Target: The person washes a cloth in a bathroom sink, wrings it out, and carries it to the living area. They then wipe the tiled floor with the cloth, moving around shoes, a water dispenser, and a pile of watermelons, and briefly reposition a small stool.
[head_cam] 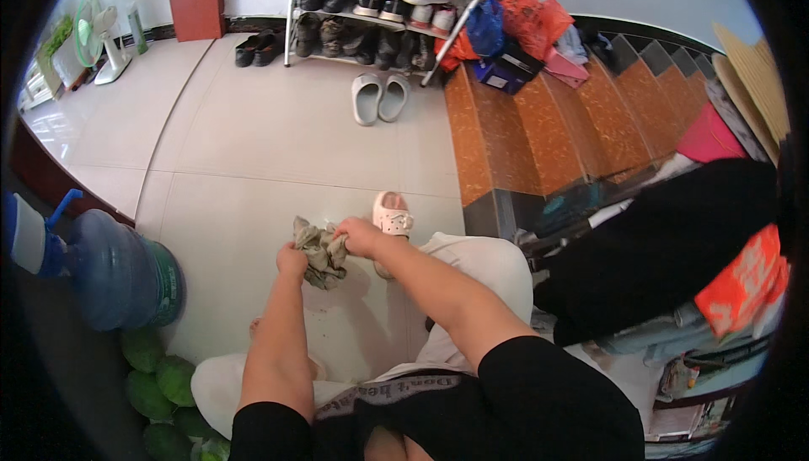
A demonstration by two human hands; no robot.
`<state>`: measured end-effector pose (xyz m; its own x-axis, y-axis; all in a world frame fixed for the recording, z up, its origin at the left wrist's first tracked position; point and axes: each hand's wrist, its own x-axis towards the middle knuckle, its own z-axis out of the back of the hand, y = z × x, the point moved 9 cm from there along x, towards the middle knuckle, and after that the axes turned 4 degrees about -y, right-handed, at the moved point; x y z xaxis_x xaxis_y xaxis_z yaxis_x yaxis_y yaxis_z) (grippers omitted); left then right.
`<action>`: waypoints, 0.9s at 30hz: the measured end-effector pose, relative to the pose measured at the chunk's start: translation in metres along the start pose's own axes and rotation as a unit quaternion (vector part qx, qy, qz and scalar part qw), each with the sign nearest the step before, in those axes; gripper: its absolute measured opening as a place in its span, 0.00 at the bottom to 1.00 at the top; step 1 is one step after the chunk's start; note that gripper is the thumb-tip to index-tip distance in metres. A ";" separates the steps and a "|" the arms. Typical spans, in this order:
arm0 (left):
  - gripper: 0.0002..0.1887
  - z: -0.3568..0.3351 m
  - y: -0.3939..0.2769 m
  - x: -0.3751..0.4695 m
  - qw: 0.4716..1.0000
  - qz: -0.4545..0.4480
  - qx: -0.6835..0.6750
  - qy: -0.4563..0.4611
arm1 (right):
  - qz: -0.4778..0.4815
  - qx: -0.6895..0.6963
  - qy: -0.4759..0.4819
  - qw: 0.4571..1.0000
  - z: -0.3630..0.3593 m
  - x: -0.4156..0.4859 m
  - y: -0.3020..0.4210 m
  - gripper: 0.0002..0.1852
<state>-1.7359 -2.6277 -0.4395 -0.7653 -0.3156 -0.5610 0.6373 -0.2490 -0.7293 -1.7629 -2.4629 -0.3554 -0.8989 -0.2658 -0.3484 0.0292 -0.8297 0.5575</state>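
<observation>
A crumpled grey-green cloth (321, 257) hangs bunched between my two hands, over the pale tiled floor (253, 208). On its left side my left hand (292, 261) is closed around an edge of it. My right hand (360, 237) pinches the cloth at its upper right. Just beyond the right hand is my foot in a pale pink slipper (393, 214). My other foot is mostly hidden behind the left forearm. Small dark specks dot the floor below the cloth.
At left stand a large blue water bottle (126, 271) with a pump and several green melon-like fruits (152, 394). Grey slippers (379, 99) lie before a shoe rack (373, 15). Brown stairs (543, 126) rise at right, with bags (537, 15) on them. A fan (104, 37) stands far left.
</observation>
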 end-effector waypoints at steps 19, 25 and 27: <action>0.28 -0.009 0.035 0.064 0.979 0.046 0.198 0.013 | -0.015 -0.071 -0.160 0.984 0.162 0.096 -0.255 0.09; 0.37 -0.028 0.081 0.081 0.929 -0.080 0.361 -0.007 | -0.174 -0.227 -0.187 0.940 0.194 0.114 -0.362 0.20; 0.36 -0.031 0.066 0.076 0.922 -0.080 0.378 -0.015 | -0.233 -0.289 -0.138 0.918 0.178 0.100 -0.405 0.25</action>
<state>-1.7547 -2.6400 -0.5422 -0.8593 -0.2415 -0.4510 0.4057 -0.8586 -0.3133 -1.9426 -2.0661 -0.4825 -0.9471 0.2521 -0.1987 -0.2308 -0.9650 -0.1243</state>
